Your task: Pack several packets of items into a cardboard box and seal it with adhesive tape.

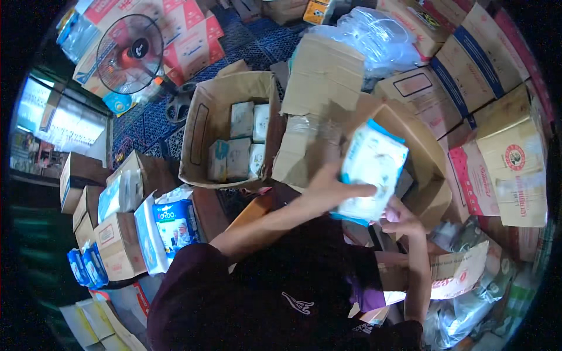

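Observation:
A white and light-blue soft plastic packet is tilted in front of me, above an open cardboard box. My left hand grips it from the left, thumb across its front. At its lower right corner, my right hand has curled fingers against the packet. The packet hides much of the box's inside. To the left stands a second open cardboard box, with several similar white packets lying at its bottom. A raised cardboard flap rises between the two boxes.
A standing fan is at the far left on blue patterned matting. Clear plastic bags lie at the back. Stacked cartons line the right side. Blue diaper packs and more cartons stand at the left.

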`<action>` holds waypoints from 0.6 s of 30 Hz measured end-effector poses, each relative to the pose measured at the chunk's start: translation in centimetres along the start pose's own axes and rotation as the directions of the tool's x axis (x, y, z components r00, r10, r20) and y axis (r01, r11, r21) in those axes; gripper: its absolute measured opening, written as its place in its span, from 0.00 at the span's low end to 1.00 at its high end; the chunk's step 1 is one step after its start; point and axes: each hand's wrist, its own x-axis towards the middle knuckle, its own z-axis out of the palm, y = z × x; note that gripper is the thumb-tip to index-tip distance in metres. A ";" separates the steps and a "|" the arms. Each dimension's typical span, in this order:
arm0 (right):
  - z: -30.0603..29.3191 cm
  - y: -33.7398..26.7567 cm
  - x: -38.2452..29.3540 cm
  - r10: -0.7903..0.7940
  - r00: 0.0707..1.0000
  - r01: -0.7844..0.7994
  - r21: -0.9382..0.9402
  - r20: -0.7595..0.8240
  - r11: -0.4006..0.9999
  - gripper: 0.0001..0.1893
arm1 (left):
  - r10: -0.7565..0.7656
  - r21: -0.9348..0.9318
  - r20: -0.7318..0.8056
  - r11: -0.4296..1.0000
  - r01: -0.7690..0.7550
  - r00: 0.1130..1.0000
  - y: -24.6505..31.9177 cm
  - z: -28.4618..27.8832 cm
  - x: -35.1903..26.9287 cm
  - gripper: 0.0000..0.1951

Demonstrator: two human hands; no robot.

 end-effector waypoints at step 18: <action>-2.0 -2.0 -0.4 0.101 0.931 -0.199 -0.256 -0.351 0.946 0.25 | 0.261 0.470 -0.563 0.882 0.044 0.784 -2.5 -36.5 3.3 0.17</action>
